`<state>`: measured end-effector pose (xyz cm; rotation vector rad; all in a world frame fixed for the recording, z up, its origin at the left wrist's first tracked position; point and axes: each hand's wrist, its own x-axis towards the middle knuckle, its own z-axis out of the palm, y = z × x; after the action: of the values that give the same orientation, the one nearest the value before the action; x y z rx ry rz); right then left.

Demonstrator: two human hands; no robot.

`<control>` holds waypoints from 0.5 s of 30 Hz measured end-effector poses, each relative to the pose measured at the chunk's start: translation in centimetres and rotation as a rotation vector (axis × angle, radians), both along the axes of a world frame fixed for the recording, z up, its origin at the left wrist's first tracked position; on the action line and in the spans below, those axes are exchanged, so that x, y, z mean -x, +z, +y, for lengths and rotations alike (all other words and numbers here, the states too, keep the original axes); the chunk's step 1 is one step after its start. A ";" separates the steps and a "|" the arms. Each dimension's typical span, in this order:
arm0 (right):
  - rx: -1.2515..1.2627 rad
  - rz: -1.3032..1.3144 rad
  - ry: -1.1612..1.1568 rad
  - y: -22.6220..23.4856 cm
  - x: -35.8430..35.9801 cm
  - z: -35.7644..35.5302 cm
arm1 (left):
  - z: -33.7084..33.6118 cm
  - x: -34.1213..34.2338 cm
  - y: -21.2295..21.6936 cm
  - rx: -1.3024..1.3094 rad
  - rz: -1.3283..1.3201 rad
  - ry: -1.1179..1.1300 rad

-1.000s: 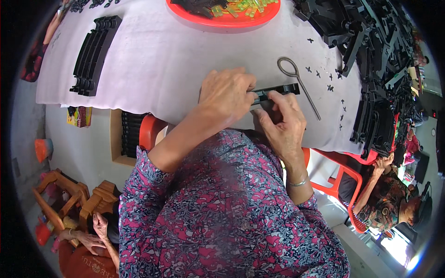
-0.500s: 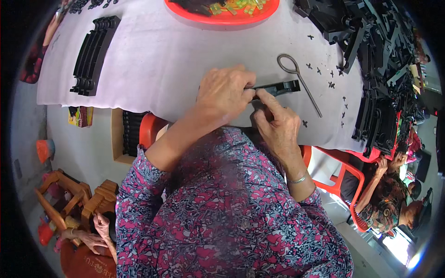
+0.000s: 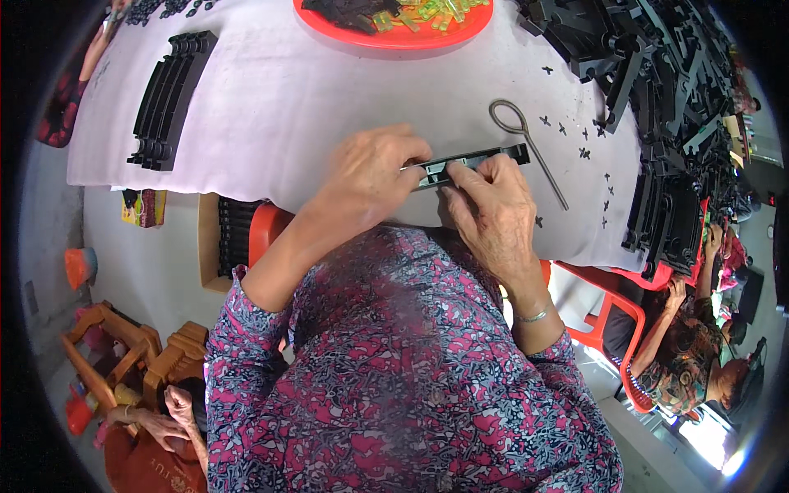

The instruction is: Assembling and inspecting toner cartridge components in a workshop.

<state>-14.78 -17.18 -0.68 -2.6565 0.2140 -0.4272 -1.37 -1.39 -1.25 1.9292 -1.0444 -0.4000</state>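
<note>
A long, narrow black plastic part point(image 3: 477, 156) lies slantwise on the pale tablecloth in front of me. My left hand point(image 3: 370, 168) is closed round its left end, thumb and fingers pinching it; that end is partly hidden. My right hand point(image 3: 491, 193) grips the part near its middle, with the thumb and index finger at its near side and other fingers over the top. Just right of the part rests a metal rod with a looped end point(image 3: 526, 131). Small black cross-shaped pieces point(image 3: 584, 153) are scattered beyond the rod.
A red tray point(image 3: 394, 39) with yellow-green and black pieces stands at the far edge. Black parts point(image 3: 641, 74) are heaped at the right. A row of similar parts point(image 3: 171, 103) lies at the left. Other people sit at both sides, one by a red chair point(image 3: 616, 316).
My left hand has slid left along the black part, uncovering more of it. My right hand's fingers now reach over the part's top.
</note>
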 end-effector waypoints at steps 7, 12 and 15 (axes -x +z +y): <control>0.149 -0.003 0.183 0.7 -1.1 -0.9 | -0.2 0.1 -0.7 0.008 -0.037 0.028; 0.174 0.010 0.243 0.9 -1.5 -0.9 | -0.4 -0.1 -0.6 -0.040 -0.031 0.021; 0.158 0.030 0.270 0.9 -1.6 -1.3 | -0.4 -0.3 -0.5 -0.038 -0.009 0.016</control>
<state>-13.22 -18.47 0.21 -2.7939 -0.1760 -0.3280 -1.10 -1.80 -1.70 1.9735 -1.0330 -0.4051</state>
